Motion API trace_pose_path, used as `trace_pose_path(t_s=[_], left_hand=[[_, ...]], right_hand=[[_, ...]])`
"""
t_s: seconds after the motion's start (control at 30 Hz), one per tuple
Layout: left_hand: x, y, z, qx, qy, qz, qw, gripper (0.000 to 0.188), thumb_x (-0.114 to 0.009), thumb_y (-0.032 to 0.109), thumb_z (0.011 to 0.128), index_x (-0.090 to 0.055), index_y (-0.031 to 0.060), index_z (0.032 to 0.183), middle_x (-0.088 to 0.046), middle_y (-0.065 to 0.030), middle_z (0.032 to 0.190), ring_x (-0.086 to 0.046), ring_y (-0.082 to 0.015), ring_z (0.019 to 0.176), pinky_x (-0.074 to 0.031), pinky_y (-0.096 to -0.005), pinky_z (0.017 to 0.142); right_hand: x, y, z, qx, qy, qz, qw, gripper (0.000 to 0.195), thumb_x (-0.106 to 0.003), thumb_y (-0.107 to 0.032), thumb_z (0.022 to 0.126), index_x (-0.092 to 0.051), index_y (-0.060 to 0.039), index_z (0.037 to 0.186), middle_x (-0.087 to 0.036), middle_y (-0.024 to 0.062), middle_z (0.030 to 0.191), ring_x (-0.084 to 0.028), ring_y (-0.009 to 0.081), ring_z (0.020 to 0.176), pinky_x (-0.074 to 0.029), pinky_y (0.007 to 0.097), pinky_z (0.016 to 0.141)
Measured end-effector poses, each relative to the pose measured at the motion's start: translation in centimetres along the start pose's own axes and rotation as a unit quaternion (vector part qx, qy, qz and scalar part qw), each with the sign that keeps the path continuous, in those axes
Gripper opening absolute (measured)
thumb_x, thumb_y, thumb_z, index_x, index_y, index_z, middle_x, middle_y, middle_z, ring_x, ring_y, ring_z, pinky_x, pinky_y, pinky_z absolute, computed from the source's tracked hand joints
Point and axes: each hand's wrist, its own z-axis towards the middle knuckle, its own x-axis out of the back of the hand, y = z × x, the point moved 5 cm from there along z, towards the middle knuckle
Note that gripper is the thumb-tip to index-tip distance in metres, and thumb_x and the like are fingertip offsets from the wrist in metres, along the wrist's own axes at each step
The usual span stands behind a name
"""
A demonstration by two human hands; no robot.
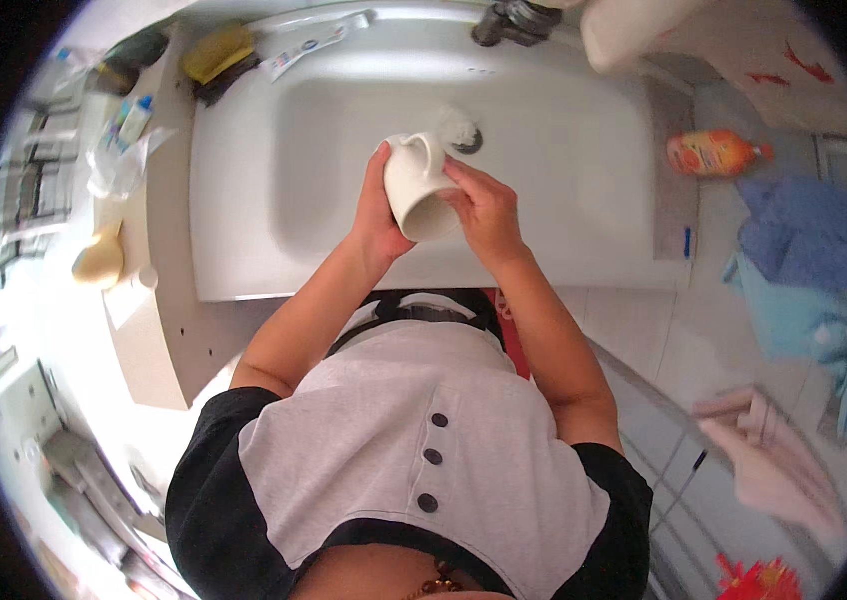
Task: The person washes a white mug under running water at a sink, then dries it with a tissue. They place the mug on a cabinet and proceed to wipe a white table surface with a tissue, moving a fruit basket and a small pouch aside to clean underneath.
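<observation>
A cream-coloured mug (408,184) is held over the white sink basin (573,187), tilted so that its mouth faces toward me. My left hand (378,214) grips it around the left side, the thumb lying along the wall. My right hand (489,214) is on the other side, its fingers at the rim and partly hidden by the mug's mouth. The mug's handle (432,154) points up and away from me. Just beyond the mug, the dark drain (467,140) has a whitish patch beside it.
A black faucet (513,22) stands at the sink's back. A yellow sponge (218,52) and a toothpaste-like tube (318,43) lie at the back left. To the right are an orange bottle (712,152), a blue towel (813,232) and a pink cloth (776,457).
</observation>
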Motion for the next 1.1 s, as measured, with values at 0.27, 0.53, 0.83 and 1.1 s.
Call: trace_pose_path(t_s=[0.27,0.53,0.83,1.1], left_hand=[[1.1,-2.3,1.8,-0.051,-0.05,-0.198,0.978,0.035,-0.052,0.041,0.092,-0.061,0.0079,0.101,-0.064,-0.0089,0.1,-0.06,-0.0275,0.101,-0.051,-0.0408,0.091],[-1.5,-3.7,-0.1,-0.328,0.151,-0.031,0.932,0.056,-0.057,0.044,0.089,-0.046,0.0074,0.13,-0.057,-0.0139,0.12,-0.055,-0.0303,0.112,-0.043,-0.0469,0.101],[-2.2,-7.7,0.2,-0.337,0.076,0.037,0.938,0.063,-0.063,0.043,0.084,-0.042,0.0076,0.131,-0.054,-0.0127,0.121,-0.053,-0.0286,0.114,-0.045,-0.0477,0.098],[-3.9,-5.7,0.6,-0.392,0.252,0.135,0.874,0.056,-0.067,0.037,0.084,-0.045,0.0095,0.127,-0.057,-0.0126,0.116,-0.056,-0.0282,0.11,-0.049,-0.046,0.093]], right_hand=[[3.7,1.5,-1.2,0.055,-0.005,0.163,0.985,0.021,-0.051,-0.01,0.094,-0.066,-0.0035,0.107,-0.068,0.0121,0.103,-0.064,0.0265,0.096,-0.05,0.0346,0.085],[1.9,2.4,-0.2,0.188,-0.37,-0.158,0.896,0.027,-0.059,-0.009,0.083,-0.061,-0.0046,0.11,-0.06,0.0115,0.11,-0.056,0.0293,0.105,-0.045,0.0409,0.091],[-4.6,8.9,-1.9,0.098,-0.348,0.296,0.884,0.05,-0.055,-0.023,0.092,-0.038,-0.0083,0.137,-0.043,0.0122,0.139,-0.04,0.0277,0.13,-0.034,0.038,0.107],[-5.4,6.2,1.5,0.136,-0.478,0.038,0.867,0.055,-0.052,-0.03,0.094,-0.035,-0.0089,0.142,-0.041,0.0116,0.142,-0.036,0.0267,0.134,-0.029,0.0378,0.11]])
